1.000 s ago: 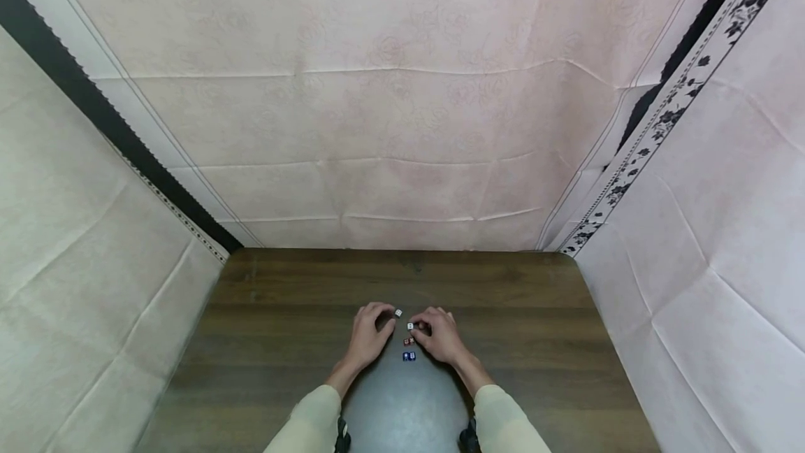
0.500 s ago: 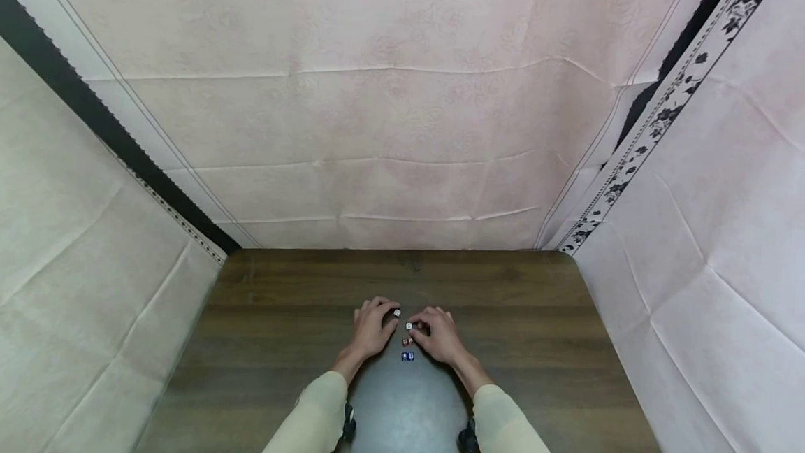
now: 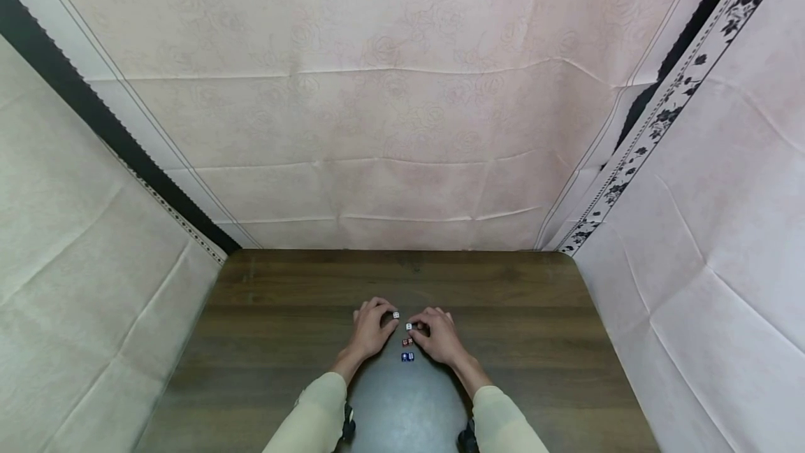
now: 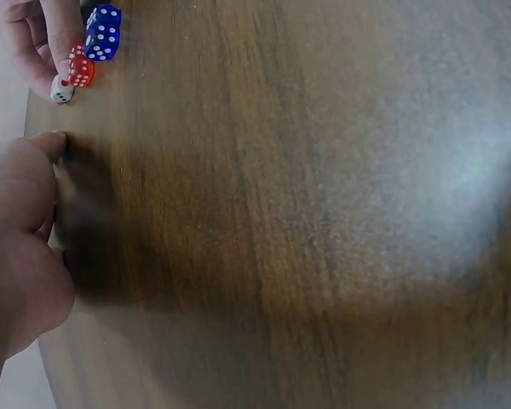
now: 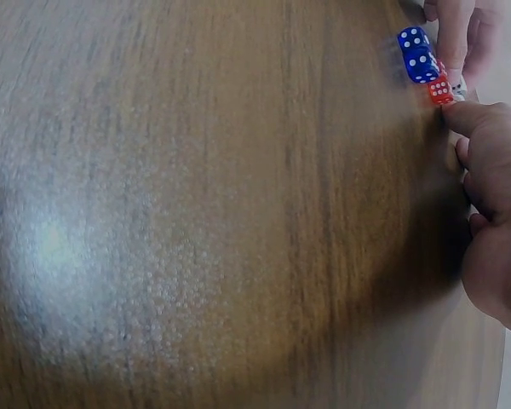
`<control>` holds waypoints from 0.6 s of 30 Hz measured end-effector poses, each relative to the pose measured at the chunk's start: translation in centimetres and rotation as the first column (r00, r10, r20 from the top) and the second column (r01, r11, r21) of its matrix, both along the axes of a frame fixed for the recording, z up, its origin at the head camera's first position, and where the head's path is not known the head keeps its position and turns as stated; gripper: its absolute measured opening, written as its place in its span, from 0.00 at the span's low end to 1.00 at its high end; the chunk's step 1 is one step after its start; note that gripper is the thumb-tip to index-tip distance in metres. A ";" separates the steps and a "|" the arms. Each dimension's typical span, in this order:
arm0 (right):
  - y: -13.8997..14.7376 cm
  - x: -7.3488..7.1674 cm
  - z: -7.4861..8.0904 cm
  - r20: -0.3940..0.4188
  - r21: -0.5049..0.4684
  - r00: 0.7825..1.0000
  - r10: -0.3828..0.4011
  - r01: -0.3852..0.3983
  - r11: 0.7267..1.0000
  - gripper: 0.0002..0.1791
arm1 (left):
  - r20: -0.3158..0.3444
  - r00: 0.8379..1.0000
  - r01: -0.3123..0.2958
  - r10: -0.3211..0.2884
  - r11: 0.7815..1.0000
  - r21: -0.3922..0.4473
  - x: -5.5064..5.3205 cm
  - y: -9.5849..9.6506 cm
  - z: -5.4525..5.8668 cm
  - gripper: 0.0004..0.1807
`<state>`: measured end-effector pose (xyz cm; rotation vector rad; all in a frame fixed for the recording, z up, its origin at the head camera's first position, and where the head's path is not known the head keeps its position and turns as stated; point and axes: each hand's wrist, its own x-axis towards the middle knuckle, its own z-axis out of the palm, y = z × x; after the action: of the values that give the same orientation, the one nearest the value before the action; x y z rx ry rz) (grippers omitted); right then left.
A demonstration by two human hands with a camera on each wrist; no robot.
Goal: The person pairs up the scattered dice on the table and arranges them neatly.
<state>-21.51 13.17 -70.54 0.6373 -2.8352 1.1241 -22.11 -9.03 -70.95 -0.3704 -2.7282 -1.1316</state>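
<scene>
In the head view my left hand [image 3: 372,329] pinches a small white die [image 3: 396,314] at its thumb and index fingertips. Slightly nearer and to the right, my right hand [image 3: 439,335] holds a second white die [image 3: 409,326] between index finger and thumb. Two red dice [image 3: 407,342] lie side by side just below it, close to the right thumb. Nearer still, two blue dice [image 3: 407,356] form another side-by-side pair. The left wrist view shows a white die [image 4: 62,90] beside the red dice [image 4: 81,70]; the left hand's own die is hidden there.
A dark brown wooden table [image 3: 289,341] lies under both hands, with a bright reflection between the forearms. Pale patterned cloth hangs behind the table [image 3: 402,124] and on both sides. Light sleeves cover the arms, and dark devices sit under the wrists.
The left hand has shifted a little forward, and its white die has turned from tilted to squarer. The right hand and the red and blue dice stay put.
</scene>
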 end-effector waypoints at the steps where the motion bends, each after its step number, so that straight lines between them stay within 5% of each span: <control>1: 0.0 0.0 0.0 0.001 -0.002 1.000 0.000 0.000 1.000 0.10 | 0.012 1.000 -0.001 0.001 1.000 -0.008 0.1 0.0 0.4 0.07; 6: 0.0 0.1 0.0 0.014 -0.010 1.000 -0.006 0.007 1.000 0.10 | 0.062 0.998 -0.007 0.009 1.000 -0.023 0.5 0.2 1.5 0.06; 18: 0.0 0.4 -0.4 -0.028 -0.012 1.000 -0.010 0.009 1.000 0.10 | -0.002 1.000 -0.007 0.007 1.000 0.020 1.5 0.2 0.7 0.05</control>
<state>-21.15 13.13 -70.95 0.6334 -2.8028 1.1203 -20.66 -8.82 -70.28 -0.3590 -2.7127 -1.1547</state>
